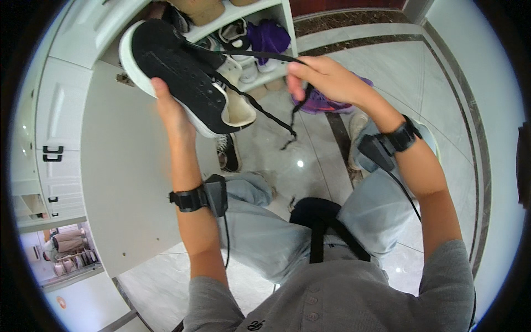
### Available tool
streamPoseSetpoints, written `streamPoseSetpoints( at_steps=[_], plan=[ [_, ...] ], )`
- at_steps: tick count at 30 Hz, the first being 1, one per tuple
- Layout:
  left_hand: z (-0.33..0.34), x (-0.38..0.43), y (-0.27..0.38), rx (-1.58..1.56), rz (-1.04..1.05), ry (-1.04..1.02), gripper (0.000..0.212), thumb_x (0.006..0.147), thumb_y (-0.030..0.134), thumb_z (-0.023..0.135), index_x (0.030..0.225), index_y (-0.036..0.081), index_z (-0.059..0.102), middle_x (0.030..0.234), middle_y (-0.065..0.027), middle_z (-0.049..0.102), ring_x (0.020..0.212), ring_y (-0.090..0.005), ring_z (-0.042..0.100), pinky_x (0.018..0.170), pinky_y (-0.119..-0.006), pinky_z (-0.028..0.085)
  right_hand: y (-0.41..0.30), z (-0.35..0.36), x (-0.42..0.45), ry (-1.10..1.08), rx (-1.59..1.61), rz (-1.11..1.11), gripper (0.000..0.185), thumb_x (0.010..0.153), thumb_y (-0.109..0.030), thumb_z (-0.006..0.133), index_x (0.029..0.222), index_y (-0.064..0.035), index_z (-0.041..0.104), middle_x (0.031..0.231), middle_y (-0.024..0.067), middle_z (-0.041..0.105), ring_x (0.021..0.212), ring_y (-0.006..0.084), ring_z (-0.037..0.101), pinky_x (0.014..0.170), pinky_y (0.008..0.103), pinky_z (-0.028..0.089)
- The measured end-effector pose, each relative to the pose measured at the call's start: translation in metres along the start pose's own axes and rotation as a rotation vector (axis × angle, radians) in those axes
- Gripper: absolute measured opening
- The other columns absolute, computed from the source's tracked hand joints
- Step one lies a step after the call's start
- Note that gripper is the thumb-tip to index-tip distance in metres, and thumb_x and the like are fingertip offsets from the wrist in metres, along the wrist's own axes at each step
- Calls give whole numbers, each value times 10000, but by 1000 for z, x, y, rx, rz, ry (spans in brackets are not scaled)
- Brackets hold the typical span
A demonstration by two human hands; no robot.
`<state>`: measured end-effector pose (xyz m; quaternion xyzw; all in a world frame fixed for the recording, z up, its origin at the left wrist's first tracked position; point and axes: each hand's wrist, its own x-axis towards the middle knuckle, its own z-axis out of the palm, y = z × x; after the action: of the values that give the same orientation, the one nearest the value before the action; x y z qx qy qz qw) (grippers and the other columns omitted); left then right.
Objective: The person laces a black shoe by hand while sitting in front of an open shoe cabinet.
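A black low-top canvas sneaker (178, 74) with a white sole and a cream lining is raised at the upper left. My left hand (172, 108) grips it from below, with the thumb on the side of the sole. From the shoe a black shoelace (257, 54) runs to my right hand (315, 79), whose fingers are closed on it. One stretch of lace is drawn fairly straight between shoe and hand. Another stretch hangs in a twisted loop above the floor, and its loose end dangles near the middle.
An open cabinet door (128, 166) stands at the left. Behind the sneaker is a shoe shelf (265, 76) with several shoes. A purple shoe (325, 101) and a black sneaker (228, 153) are on the tiled floor. A white wall (477, 62) rises at the right.
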<state>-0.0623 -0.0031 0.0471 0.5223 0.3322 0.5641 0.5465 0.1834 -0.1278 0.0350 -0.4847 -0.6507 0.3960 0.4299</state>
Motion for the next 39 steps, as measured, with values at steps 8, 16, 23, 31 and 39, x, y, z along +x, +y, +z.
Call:
streamPoseSetpoints(
  at_steps=[8, 16, 23, 31, 39],
  plan=[
    [-6, 3, -12, 17, 38, -55, 705, 836, 579, 418, 1271, 26, 367, 1215, -119, 491, 1086, -254, 486, 971, -350, 347, -3, 1, -22, -170, -212, 156, 456, 924, -407, 358, 866, -40, 622, 796, 70, 629, 718, 210, 551, 711, 300, 430],
    [7, -17, -2, 11, 185, -223, 908, 711, 749, 382, 1338, 100, 280, 1322, -85, 375, 1200, -251, 383, 1014, -398, 319, 12, 16, -15, -345, -440, 172, 730, 788, -468, 566, 1306, -10, 333, 1255, 222, 434, 1159, 338, 424, 970, 364, 344],
    [19, -33, 1, 56, 172, -235, 947, 699, 797, 275, 1347, 107, 258, 1338, -103, 333, 1220, -274, 339, 1030, -415, 293, 18, 49, 0, -262, 91, 10, 786, 759, -406, 618, 1317, 36, 285, 1276, 230, 414, 1171, 284, 430, 954, 321, 360],
    [25, -31, -3, 132, 230, -225, 919, 723, 777, 256, 1360, 115, 231, 1359, -118, 308, 1216, -313, 348, 1026, -454, 306, 36, 60, 9, -180, 9, 49, 399, 859, -301, 500, 1107, 12, 504, 843, 93, 629, 744, 194, 551, 666, 320, 433],
    [19, -18, 5, 133, 298, -159, 931, 732, 764, 279, 1336, 57, 252, 1322, -146, 345, 1198, -314, 369, 1034, -460, 297, 50, 32, -6, -318, 219, 212, 307, 890, -286, 462, 969, -17, 587, 742, 43, 626, 699, 105, 569, 640, 248, 435]
  ],
)
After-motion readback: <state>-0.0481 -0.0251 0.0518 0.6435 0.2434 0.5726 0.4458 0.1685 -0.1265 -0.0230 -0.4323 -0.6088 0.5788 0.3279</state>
